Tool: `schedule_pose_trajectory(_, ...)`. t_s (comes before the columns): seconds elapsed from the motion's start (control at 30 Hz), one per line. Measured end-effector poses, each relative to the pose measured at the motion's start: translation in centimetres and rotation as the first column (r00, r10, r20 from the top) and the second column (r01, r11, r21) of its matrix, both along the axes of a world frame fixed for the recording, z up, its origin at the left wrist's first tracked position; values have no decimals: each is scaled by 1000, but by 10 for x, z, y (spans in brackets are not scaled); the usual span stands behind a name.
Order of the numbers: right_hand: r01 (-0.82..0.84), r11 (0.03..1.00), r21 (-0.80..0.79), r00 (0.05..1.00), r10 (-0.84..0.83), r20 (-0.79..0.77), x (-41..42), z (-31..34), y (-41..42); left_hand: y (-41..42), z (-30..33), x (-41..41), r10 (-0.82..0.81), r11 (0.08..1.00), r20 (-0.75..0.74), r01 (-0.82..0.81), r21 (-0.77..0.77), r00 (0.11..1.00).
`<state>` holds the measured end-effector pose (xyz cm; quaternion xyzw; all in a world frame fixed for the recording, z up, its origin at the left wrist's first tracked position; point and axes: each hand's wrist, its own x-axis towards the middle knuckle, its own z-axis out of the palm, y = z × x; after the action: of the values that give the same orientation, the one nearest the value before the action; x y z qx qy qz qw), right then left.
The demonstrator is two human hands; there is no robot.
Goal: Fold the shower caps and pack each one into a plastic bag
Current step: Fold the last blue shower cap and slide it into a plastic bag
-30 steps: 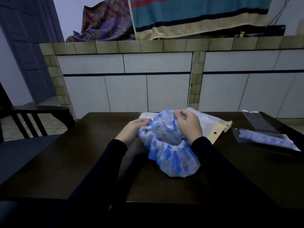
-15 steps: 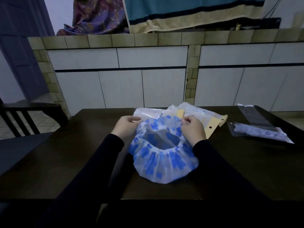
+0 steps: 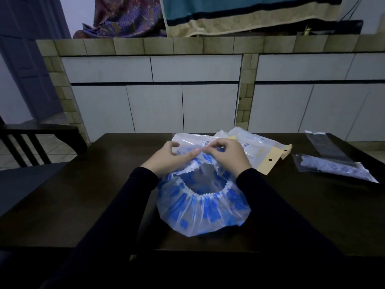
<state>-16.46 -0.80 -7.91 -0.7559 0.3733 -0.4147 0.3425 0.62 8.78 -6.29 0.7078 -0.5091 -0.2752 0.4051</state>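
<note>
Half a second ago the two hands were apart, one at each side of the far rim of the translucent shower cap with blue blotches [image 3: 203,207]; now the left hand [image 3: 166,158] and the right hand [image 3: 228,156] have come together at the middle of that far edge, fingertips almost touching, each pinching the thin plastic between thumb and curled fingers. The cap's white gathered elastic opening, which gaped wider toward the camera before, now looks pulled forward and partly covered by the hands. The cap lies on the dark wooden desk [image 3: 83,205] near its front middle, its near half spread flat against the surface. The far edge of the cap is hidden under the fingers, so exactly how much plastic each hand holds cannot be made out. Just behind the hands lies a pile of clear plastic bags with tan card header strips [image 3: 264,152], overlapping one another; their count and what is in them are hard to tell, though white barcode labels show. Well to the right, near the desk's edge, a clear plastic bag [image 3: 333,170] holds what looks like a folded blue-patterned cap, and a dark flat empty-looking sleeve [image 3: 325,146] lies touching its far end. Both forearms are in black sleeves [image 3: 116,215], and their lower parts merge with shadow at the bottom of the view. A dark chair back [image 3: 31,142] is cut off at the left edge.
</note>
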Motion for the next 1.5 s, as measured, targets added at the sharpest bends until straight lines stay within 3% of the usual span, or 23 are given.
schedule_pose_trajectory(0.1, 16, 999, 45, 994, -21, 106, -3, -5, 0, -3, -13, 11, -89, 990, 161, 69, 124, 983)
schedule_pose_trajectory(0.27, 32, 999, 18, 998, -33, 56, -4, -18, -1, -11, -19, 29, 107, 994, 402, -108, -21, 909)
schedule_pose_trajectory(0.43, 388, 921, 21, 921, -387, -50, -8, -26, -9, -10, -35, 50, 280, 960, 351, -262, -100, 894)
schedule_pose_trajectory(0.53, 437, 900, -11, 883, -431, -185, -5, -31, -10, -9, -43, 52, 295, 955, 396, -276, -105, 870)
schedule_pose_trajectory(0.6, 418, 908, -23, 889, -414, -197, -2, -31, -9, -13, -45, 50, 268, 963, 424, -233, -132, 865)
schedule_pose_trajectory(0.67, 378, 925, -18, 908, -375, -185, -2, -30, -8, -16, -49, 47, 228, 970, 365, -177, -168, 903)
schedule_pose_trajectory(0.77, 346, 938, 27, 922, -335, -195, -4, -31, -8, -17, -55, 48, 140, 974, 123, -115, -195, 982)
schedule_pose_trajectory(0.87, 378, 926, 23, 917, -371, -145, -8, -31, -8, -16, -56, 56, 211, 955, 87, -186, -231, 974)
schedule_pose_trajectory(1.0, 377, 906, -192, 847, -421, -324, -4, -26, 0, -15, -54, 54, 286, 937, 134, -248, -245, 949)
schedule_pose_trajectory(1.07, 312, 900, -305, 816, -418, -398, 2, -24, 4, -13, -54, 50, 214, 954, 102, -186, -236, 971)
schedule_pose_trajectory(1.17, 178, 890, -421, 856, -351, -379, 13, -12, 7, -11, -54, 48, 96, 963, 49, -81, -256, 994)
schedule_pose_trajectory(1.3, 29, 946, -323, 898, -166, -407, 29, -1, 2, -4, -50, 46, 13, 958, -37, -23, -285, 999)
schedule_pose_trajectory(1.43, 58, 979, -193, 966, -104, -238, 33, -19, -10, 0, -50, 51, -16, 962, -44, 3, -271, 999)
schedule_pose_trajectory(1.5, 97, 981, -168, 966, -134, -221, 31, -24, -12, -4, -52, 54, 44, 964, -12, -45, -263, 999)
